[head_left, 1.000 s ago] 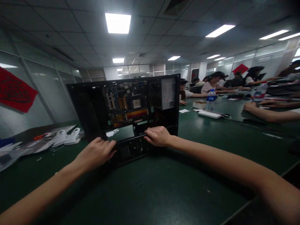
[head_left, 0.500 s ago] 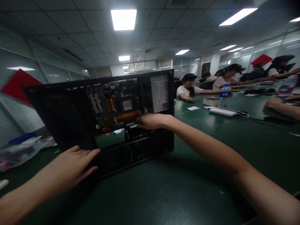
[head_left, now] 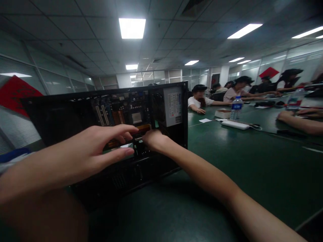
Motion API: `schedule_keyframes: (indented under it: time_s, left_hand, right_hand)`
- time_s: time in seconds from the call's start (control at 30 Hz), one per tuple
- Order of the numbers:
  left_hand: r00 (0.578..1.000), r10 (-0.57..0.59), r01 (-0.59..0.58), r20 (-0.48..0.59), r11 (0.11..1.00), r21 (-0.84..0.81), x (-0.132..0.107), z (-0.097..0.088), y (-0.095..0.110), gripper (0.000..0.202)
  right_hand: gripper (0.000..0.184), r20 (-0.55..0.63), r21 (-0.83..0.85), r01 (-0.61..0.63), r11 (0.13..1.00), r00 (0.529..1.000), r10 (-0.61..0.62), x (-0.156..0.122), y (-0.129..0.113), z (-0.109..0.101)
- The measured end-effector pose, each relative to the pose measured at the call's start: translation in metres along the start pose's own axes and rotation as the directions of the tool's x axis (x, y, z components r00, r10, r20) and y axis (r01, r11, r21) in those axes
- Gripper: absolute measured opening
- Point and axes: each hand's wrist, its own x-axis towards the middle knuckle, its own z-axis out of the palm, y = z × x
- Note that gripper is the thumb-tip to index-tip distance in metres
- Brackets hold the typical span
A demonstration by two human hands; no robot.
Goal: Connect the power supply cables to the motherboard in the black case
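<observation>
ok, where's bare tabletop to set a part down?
Free: green table bordered by the computer case, right forearm and white device. Crowded: around the white device, bottle and box; also by the circuit board, where left hand and right hand sit close.

"How is the computer case [head_left: 148, 164] standing?"

"Upright on the green surface [head_left: 239, 154], black, its open side facing us."

"And inside?"

"The motherboard [head_left: 128, 112] stands vertical, with white, blue and orange slots [head_left: 104, 115]; its red-and-yellow memory slots [head_left: 143, 127] are partly hidden. A labelled grey power supply [head_left: 174, 106] fills the upper right corner."
</observation>
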Motion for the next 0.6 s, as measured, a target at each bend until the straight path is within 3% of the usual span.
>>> schedule_keyframes:
  time_s: [0.13,0.27,0.43,0.6]
  left_hand:
    - [0.986,-0.082,0.077,0.142,0.996,0.042,0.007,0.016,-0.042,0.061]
    - [0.961,-0.165,0.160,0.223,0.986,0.042,0.023,0.018,-0.074,0.060]
    - [0.945,-0.193,0.185,0.264,0.981,0.054,0.042,0.021,-0.077,0.068]
    - [0.935,-0.102,0.092,0.339,0.995,0.045,0.062,0.038,-0.066,0.069]
  right_hand:
    - [0.041,-0.246,0.152,0.045,0.987,0.969,-0.006,-0.007,0.012,-0.018]
    - [0.031,-0.363,0.303,0.092,0.949,0.932,0.025,-0.004,0.021,-0.033]
    - [0.024,-0.398,0.468,0.095,0.878,0.910,0.113,-0.005,0.027,-0.049]
    - [0.020,-0.368,0.580,0.098,0.809,0.917,0.153,-0.014,0.034,-0.052]
